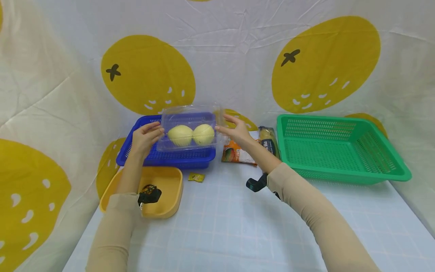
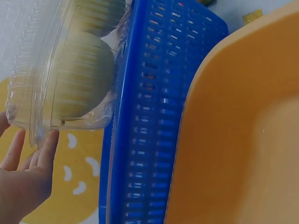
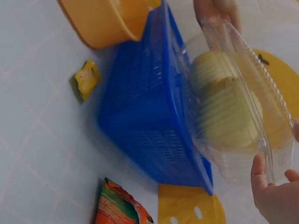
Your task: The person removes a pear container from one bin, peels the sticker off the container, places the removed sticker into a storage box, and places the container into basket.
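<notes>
A clear plastic clamshell container [image 1: 187, 118] with two round pale yellow-green fruits [image 1: 180, 135] inside is held above the blue basket [image 1: 176, 163]. My left hand [image 1: 144, 139] grips its left end, fingertips at the rim seam in the left wrist view. At the opposite end my right hand [image 1: 239, 132] pinches the rim, its thumb and fingers on either side of the flange in the right wrist view. The container's lower side overlaps the basket's rim in both wrist views.
A yellow-orange tub [image 1: 171, 194] stands in front of the blue basket, partly behind my left forearm. A small yellow packet [image 1: 196, 177] lies beside it. Right of the blue basket are an orange packet [image 1: 234, 153], a dark-labelled bag [image 1: 269, 141] and a green basket [image 1: 340, 174].
</notes>
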Available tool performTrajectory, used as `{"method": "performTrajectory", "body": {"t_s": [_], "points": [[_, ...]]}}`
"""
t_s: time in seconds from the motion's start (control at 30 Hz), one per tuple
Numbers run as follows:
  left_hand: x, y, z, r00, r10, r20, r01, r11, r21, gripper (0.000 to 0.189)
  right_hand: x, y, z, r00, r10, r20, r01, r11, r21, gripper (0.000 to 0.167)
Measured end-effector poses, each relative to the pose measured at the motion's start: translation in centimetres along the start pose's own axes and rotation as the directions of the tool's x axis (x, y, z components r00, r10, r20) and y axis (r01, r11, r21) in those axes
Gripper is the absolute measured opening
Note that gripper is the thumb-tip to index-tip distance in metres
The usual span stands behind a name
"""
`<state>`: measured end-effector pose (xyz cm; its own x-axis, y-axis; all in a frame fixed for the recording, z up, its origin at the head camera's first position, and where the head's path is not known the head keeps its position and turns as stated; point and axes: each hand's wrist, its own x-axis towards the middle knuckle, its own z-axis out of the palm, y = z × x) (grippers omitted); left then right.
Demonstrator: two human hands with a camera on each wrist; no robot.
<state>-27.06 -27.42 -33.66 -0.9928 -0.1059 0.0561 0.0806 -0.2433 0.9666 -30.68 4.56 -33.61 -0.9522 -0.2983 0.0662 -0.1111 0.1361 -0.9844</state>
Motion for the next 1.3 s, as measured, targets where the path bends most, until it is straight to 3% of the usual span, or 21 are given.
{"method": "performTrajectory", "body": {"t_s": [0.17,0.43,0.63,0.73,0.87,1.07,1.3], "points": [[0.4,0.1,-1.2,0.999,-0.044,0.002,0.044,0.998,0.038,0.061,1.1,0.1,1.2,1.000,-0.024,0.006,0.023,0.998,0.050,0.068],[1.2,0.0,-3.1,0.993,-0.117,-0.008,0.116,0.977,0.178,0.063,2.2,0.7,3.3,1.000,0.029,-0.006,-0.029,0.999,-0.036,0.065],[1.4,-0.2,-4.6,0.987,-0.161,0.002,0.159,0.978,0.138,0.066,3.1,1.4,4.6,1.000,0.027,0.007,-0.026,0.998,-0.060,0.060],[1.5,-0.4,-5.1,0.985,-0.171,-0.003,0.169,0.971,0.169,0.066,3.4,1.7,5.3,0.999,0.044,0.007,-0.044,0.997,-0.064,0.060],[1.7,-0.5,-5.3,0.979,-0.204,-0.031,0.205,0.952,0.227,0.066,3.8,2.3,6.1,0.996,0.084,-0.004,-0.084,0.995,-0.058,0.059],[2.5,-0.5,-5.2,0.967,-0.243,-0.080,0.255,0.945,0.204,0.064,4.5,3.1,7.0,0.997,0.070,-0.035,-0.073,0.994,-0.084,0.056],[3.6,-1.1,-5.3,0.956,-0.256,-0.142,0.281,0.938,0.202,0.058,4.5,2.6,8.3,0.997,0.076,0.034,-0.070,0.986,-0.152,0.057]]}}
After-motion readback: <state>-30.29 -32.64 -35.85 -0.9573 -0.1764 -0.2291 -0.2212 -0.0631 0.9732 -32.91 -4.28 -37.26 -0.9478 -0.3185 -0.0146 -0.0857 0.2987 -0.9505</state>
